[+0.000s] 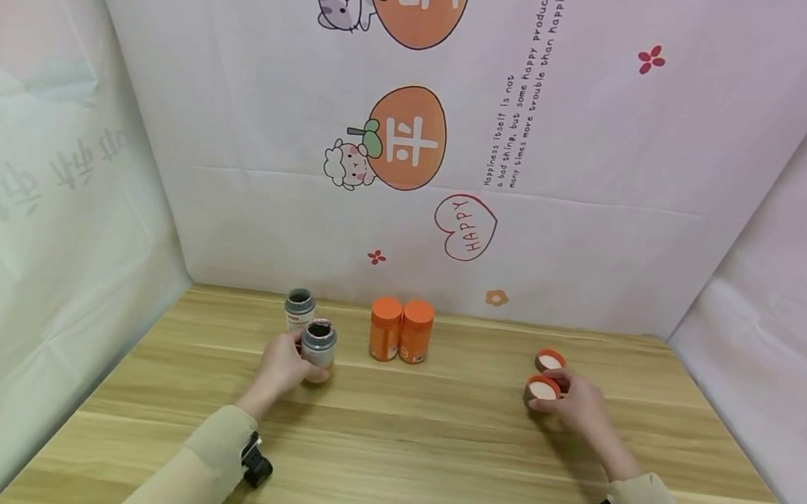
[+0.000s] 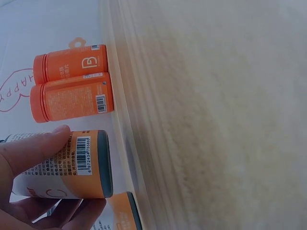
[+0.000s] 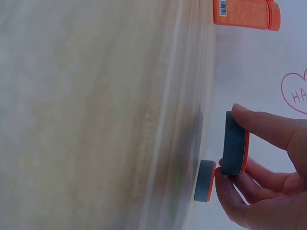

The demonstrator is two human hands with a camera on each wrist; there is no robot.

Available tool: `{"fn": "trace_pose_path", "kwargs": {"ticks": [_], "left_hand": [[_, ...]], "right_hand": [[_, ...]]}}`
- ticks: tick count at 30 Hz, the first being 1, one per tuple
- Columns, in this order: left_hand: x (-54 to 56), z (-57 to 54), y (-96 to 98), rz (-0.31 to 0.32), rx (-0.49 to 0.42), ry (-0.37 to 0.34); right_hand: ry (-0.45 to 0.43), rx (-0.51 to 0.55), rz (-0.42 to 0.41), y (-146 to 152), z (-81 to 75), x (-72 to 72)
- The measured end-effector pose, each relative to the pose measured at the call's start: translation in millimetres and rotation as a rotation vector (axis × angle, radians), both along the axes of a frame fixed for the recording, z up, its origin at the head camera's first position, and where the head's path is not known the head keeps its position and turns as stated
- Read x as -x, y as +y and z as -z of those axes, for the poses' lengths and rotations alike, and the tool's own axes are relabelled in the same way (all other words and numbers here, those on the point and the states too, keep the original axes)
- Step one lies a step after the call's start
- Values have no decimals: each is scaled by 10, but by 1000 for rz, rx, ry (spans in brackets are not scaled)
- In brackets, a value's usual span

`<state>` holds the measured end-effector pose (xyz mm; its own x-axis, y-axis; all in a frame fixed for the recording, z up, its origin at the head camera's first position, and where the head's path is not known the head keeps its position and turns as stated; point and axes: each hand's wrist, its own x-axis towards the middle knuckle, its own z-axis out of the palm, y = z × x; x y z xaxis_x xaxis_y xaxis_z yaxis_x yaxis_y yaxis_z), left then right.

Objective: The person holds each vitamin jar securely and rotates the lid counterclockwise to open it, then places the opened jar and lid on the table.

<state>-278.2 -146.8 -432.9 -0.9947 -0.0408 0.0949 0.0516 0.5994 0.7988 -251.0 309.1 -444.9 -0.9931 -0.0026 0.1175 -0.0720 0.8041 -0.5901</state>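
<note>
My left hand (image 1: 284, 365) grips an uncapped bottle (image 1: 318, 351) with a grey neck and a white and orange label. In the left wrist view, thumb and fingers curl round this bottle (image 2: 72, 165), its barcode showing. Just behind it stands a second uncapped bottle (image 1: 299, 306), partly hidden. On the right, my right hand (image 1: 577, 401) pinches a grey lid (image 1: 542, 391) with an orange rim and pale inside facing up. The right wrist view shows the pinched lid (image 3: 234, 143) held by its edges. Another such lid (image 1: 551, 360) lies on the table behind it.
Two orange bottles with orange lids, a left one (image 1: 385, 330) and a right one (image 1: 416, 333), stand side by side at the back middle. The wooden table (image 1: 409, 454) ends at a printed cloth backdrop (image 1: 586, 182). White cloth hangs at both sides.
</note>
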Motion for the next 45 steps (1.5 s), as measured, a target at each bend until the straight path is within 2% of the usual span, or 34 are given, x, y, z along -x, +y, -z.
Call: {"fn": "trace_pose_path", "kwargs": {"ticks": [8, 16, 25, 32, 45], "left_hand": [[36, 23, -77, -14, 5, 40], [69, 30, -149, -47, 1, 4], [107, 28, -211, -79, 8, 0], [130, 20, -250, -80, -27, -50], [173, 39, -320, -91, -19, -59]], "right_hand": [[16, -51, 19, 39, -36, 6], [-7, -64, 37, 122, 7, 54], [-54, -56, 48, 141, 7, 82], [-79, -50, 72, 144, -31, 87], [-147, -51, 83, 167, -61, 169]]}}
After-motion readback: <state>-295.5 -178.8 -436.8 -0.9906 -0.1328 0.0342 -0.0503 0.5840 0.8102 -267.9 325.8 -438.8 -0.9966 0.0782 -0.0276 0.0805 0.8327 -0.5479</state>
